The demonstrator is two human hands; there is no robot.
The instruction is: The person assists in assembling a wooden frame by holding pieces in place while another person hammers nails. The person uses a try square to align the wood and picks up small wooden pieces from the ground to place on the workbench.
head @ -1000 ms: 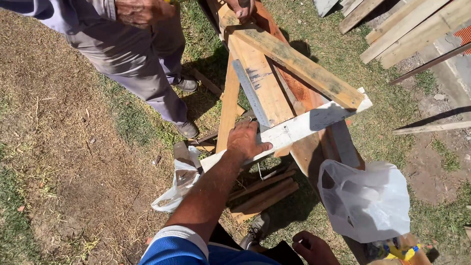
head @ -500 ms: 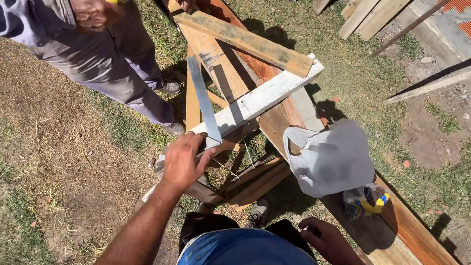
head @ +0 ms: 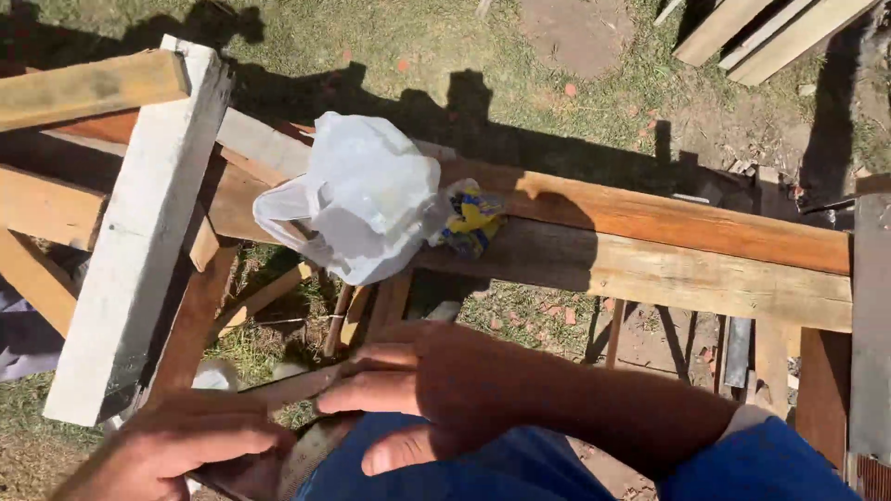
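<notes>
Left hand [head: 176, 445] cut off below

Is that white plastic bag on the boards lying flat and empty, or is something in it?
Something is in it, though what cannot be told. The white plastic bag bulges in a rounded lump on the wooden board, its handle loop slack at the left.

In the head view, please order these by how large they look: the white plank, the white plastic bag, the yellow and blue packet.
1. White plank: largest, long and running from top to lower left.
2. White plastic bag: clearly smaller in area.
3. Yellow and blue packet: smallest, partly hidden beside the bag.
</notes>
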